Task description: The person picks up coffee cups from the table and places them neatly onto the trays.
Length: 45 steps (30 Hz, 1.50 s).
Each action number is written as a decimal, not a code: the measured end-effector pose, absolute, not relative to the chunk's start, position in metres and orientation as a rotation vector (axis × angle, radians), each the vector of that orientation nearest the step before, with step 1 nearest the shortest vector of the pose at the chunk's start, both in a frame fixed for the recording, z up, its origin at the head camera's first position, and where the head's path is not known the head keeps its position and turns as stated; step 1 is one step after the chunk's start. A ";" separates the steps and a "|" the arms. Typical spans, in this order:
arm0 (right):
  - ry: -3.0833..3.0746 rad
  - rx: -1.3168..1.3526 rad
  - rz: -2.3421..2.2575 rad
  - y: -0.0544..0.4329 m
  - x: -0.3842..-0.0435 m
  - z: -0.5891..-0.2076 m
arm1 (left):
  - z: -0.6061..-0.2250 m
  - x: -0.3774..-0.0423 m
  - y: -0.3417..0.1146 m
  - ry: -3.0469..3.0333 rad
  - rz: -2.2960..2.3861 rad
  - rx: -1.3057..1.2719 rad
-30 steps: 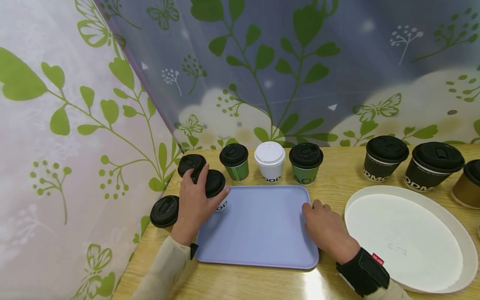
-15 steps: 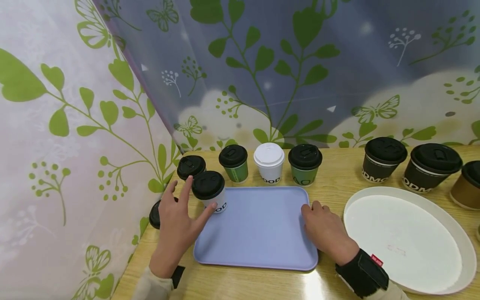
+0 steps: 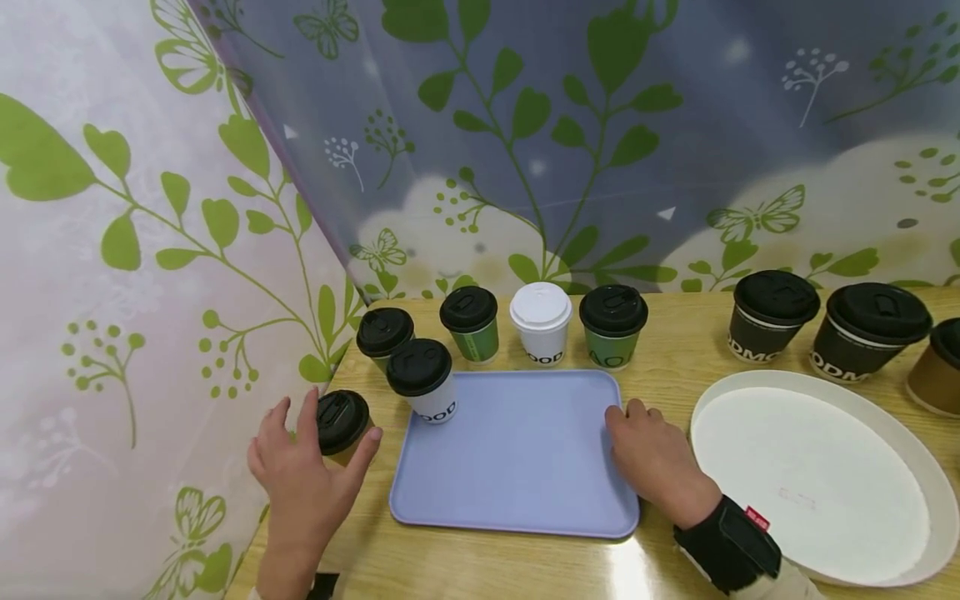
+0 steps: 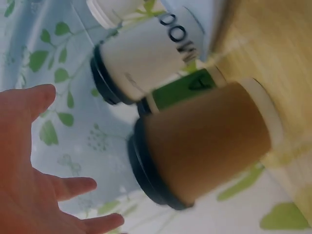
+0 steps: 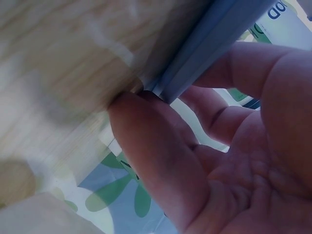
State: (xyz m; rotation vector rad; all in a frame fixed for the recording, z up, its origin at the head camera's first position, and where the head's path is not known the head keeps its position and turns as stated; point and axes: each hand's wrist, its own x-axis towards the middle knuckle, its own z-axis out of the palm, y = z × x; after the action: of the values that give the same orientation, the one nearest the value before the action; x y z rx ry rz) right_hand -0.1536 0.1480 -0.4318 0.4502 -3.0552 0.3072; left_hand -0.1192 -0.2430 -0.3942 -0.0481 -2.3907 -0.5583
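My left hand [image 3: 303, 479] is spread, thumb and fingers apart, around the near side of a brown paper cup with a black lid [image 3: 342, 421]. In the left wrist view, a gap shows between the fingers and that brown cup [image 4: 209, 141]. My right hand [image 3: 660, 457] grips the right rim of a lilac-blue tray [image 3: 517, 458]; in the right wrist view its curled fingers and thumb pinch the tray edge [image 5: 195, 53]. On the tray's far left corner stands a white cup with a black lid [image 3: 433, 402].
Behind the tray stand a green cup [image 3: 478, 342], a white-lidded cup [image 3: 543, 340] and another green cup [image 3: 611, 348]. A black-lidded cup [image 3: 384, 330] is at the back left. Right of the tray lies a round white tray [image 3: 795, 492], with dark cups [image 3: 862, 350] behind it.
My left hand has let go of the white cup on the tray's corner and moved left and nearer, to the brown cup. My right hand stays at the tray's rim.
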 end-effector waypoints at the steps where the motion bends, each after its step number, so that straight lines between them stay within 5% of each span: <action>1: -3.056 0.449 0.308 0.148 -0.153 -0.432 | -0.396 -0.119 -0.246 -2.379 -0.564 -0.032; 23: -3.098 0.437 0.303 0.147 -0.155 -0.431 | -0.415 -0.113 -0.279 -2.585 -0.727 0.291; 45: -3.077 0.440 0.314 0.148 -0.155 -0.432 | -0.415 -0.122 -0.275 -2.634 -0.810 0.238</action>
State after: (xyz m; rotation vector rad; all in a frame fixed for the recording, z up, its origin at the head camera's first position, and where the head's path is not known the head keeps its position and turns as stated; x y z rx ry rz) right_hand -0.1551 0.1480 -0.4315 0.4397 -3.0771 0.3143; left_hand -0.1221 -0.2751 -0.4152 0.2377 -2.6340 -0.8103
